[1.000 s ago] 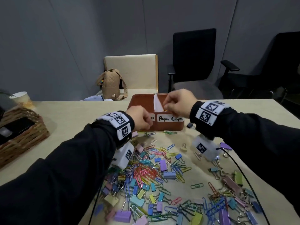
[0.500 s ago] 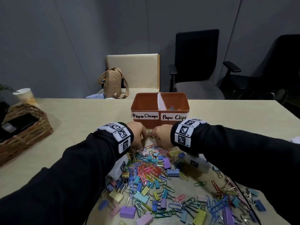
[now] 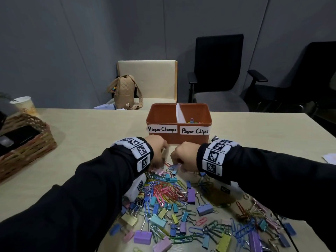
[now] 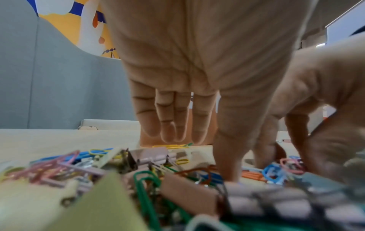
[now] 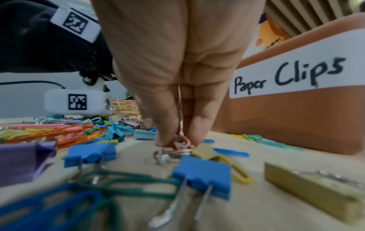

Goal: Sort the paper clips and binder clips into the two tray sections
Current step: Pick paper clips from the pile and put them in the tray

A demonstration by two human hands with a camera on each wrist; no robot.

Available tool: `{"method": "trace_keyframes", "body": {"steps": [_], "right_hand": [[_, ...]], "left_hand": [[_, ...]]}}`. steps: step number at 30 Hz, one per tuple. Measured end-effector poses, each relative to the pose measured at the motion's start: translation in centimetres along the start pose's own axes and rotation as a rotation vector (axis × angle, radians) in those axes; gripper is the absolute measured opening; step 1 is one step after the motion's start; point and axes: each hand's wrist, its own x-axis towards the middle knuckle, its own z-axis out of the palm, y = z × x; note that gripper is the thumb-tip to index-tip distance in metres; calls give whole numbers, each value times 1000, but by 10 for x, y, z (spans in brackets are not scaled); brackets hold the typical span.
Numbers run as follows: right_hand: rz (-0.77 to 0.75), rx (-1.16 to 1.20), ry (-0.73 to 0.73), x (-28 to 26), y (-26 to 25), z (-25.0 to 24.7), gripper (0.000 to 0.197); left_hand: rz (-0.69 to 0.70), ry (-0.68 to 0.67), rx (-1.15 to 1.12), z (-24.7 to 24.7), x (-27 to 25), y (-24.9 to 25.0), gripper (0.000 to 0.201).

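An orange tray (image 3: pixel 189 139) stands mid-table, split by a white divider and labelled "Paper Clamps" on the left and "Paper Clips" on the right. A few coloured paper clips (image 3: pixel 192 121) lie in its right section. Between the tray and me spreads a mixed pile of paper clips and binder clips (image 3: pixel 172 197). My right hand (image 5: pixel 179 141) is at the pile's far edge and pinches a pink paper clip (image 5: pixel 182 144) on the table between thumb and finger. Just to its left, my left hand (image 4: pixel 201 156) hangs over the pile, fingers relaxed, thumb tip touching the clips.
A wicker basket (image 3: pixel 27 142) and a paper cup (image 3: pixel 25 106) stand at the table's left edge. A tan backpack (image 3: pixel 125 91) sits on a cream chair behind the table, with black office chairs (image 3: pixel 218 70) to the right. White paper (image 3: pixel 329 158) lies at the right edge.
My right hand left the space above the Paper Clips section and came down to the pile, where it now pinches a pink clip. My left hand also dropped from the tray's front to the pile.
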Motion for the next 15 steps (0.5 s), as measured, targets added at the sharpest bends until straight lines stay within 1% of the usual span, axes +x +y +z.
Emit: {"method": "trace_keyframes", "body": {"steps": [2,4,7,9,10,12,15], "right_hand": [[2,-22,5,-1,-4,0,17],[12,-59,-12,-1,-8,1,16],[37,-49,-23,0,-9,5,13],[49,1,-17,-2,-7,7,15],[48,29,-18,-4,-5,8,18],[39,58,-17,-9,-2,6,17],[38,138,61,-24,5,-5,16]], "left_hand": [[-37,29,10,-1,5,1,30],[-87,13,26,-3,7,0,28],[-101,-18,28,-5,11,-3,32],[-85,-21,13,-6,12,-5,33],[-69,-9,4,-5,12,-6,31],[-30,20,-10,-3,11,-6,27],[9,13,-34,-1,10,-2,31]]}}
